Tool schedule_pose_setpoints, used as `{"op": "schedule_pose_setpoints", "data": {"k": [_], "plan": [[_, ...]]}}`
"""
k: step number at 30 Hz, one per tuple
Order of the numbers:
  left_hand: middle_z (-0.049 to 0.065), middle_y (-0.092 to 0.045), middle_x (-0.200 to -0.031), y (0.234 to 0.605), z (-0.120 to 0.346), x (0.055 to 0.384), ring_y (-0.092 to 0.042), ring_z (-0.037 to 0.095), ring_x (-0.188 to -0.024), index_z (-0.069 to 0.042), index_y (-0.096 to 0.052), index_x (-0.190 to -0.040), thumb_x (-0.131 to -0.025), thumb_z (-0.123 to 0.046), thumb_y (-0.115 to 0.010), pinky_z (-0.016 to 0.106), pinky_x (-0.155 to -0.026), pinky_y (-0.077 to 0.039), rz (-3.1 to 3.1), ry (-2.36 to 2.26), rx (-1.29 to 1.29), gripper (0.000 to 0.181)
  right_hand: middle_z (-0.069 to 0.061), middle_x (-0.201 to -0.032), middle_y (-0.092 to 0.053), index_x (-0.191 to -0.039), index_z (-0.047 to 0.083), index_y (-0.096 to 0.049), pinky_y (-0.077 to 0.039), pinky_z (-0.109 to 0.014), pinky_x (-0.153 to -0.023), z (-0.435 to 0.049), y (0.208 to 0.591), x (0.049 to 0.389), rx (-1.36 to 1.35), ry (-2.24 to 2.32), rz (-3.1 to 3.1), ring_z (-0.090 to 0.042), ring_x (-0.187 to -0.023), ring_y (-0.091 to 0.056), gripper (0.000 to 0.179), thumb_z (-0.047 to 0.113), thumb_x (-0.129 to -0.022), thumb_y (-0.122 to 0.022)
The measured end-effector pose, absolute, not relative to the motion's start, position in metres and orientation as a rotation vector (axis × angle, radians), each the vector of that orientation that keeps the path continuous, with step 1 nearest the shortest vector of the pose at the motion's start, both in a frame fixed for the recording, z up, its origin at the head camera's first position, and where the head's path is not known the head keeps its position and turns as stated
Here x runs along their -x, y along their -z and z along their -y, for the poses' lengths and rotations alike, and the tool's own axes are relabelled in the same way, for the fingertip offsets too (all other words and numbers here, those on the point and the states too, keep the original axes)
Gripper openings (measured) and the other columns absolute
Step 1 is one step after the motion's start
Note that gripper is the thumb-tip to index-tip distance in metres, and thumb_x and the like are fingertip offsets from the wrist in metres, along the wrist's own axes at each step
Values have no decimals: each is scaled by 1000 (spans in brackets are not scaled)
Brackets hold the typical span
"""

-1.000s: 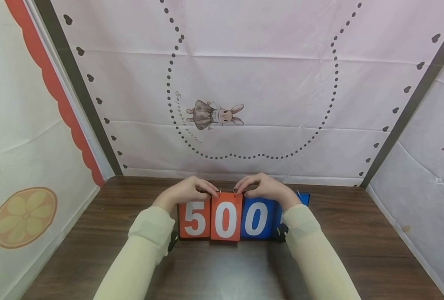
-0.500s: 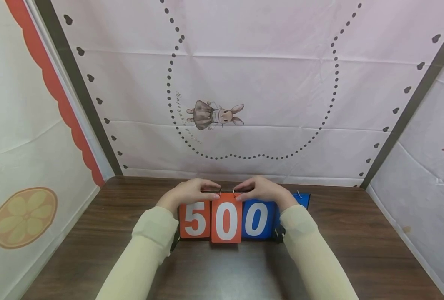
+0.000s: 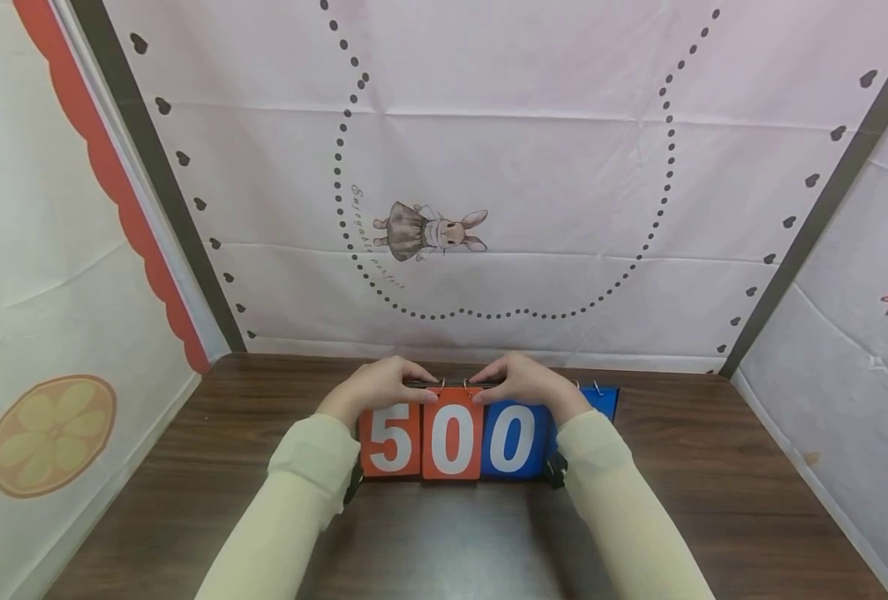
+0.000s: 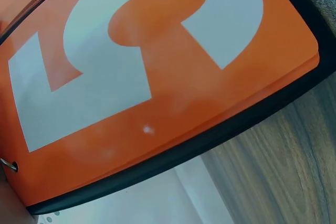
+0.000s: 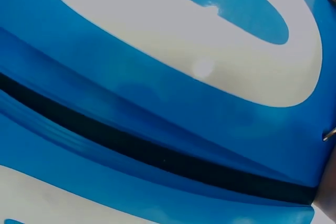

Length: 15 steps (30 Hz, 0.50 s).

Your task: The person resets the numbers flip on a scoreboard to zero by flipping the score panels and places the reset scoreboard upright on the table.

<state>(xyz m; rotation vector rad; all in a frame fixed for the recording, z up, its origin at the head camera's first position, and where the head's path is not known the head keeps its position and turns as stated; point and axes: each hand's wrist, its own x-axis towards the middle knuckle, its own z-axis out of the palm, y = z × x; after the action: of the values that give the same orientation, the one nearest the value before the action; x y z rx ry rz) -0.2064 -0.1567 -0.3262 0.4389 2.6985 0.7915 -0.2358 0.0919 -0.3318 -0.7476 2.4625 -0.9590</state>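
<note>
A flip scoreboard stands on the table, a red 5 card (image 3: 391,454) and a red 0 card (image 3: 452,450) beside a blue 0 card (image 3: 513,442). Metal rings hold the cards along the top edge. My left hand (image 3: 376,387) pinches that edge at the left of the red 0 card, thumb in front. My right hand (image 3: 522,385) does likewise at its right side. Close up in the left wrist view is the red 5 card (image 4: 173,103); the right wrist view shows the blue 0 card (image 5: 131,72). A further blue card (image 3: 599,402) is mostly hidden behind my right forearm.
The scoreboard stands near the back of a dark wood table (image 3: 444,542). Behind it rises a pale fabric wall (image 3: 564,208) with a rabbit print, and fabric walls flank both sides. Black wrist bands show beneath both pale sleeves (image 3: 624,500).
My fingers went from bending down at the rings to lying along the top edge, with thumbs in front. The red 0 card's lower edge dipped slightly, then came back up.
</note>
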Motion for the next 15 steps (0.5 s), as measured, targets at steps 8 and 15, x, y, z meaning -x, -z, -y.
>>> {"op": "schedule_pose_setpoints", "data": {"k": [8,15], "plan": [[-5,-59,-118,327,168,202,-53,17,-108,-27,-57,-125,-78,-44,-71,45,-92,-42,-2665,-1107,-485,52,3,-101,-66,-109,18,-69,-49,-34,-83,-83,327,234,786,862,-2532,-12,-87,-59,33,30,-79,-74],[8,-50,-132,306,197,200,-47,30,-118,-22,-45,-135,-92,-48,-50,54,-95,-37,-2637,-1531,-469,51,0,-130,-53,-134,22,-51,-39,-44,-97,-66,302,224,803,545,-2669,-21,-119,-49,68,52,-76,-69]]}}
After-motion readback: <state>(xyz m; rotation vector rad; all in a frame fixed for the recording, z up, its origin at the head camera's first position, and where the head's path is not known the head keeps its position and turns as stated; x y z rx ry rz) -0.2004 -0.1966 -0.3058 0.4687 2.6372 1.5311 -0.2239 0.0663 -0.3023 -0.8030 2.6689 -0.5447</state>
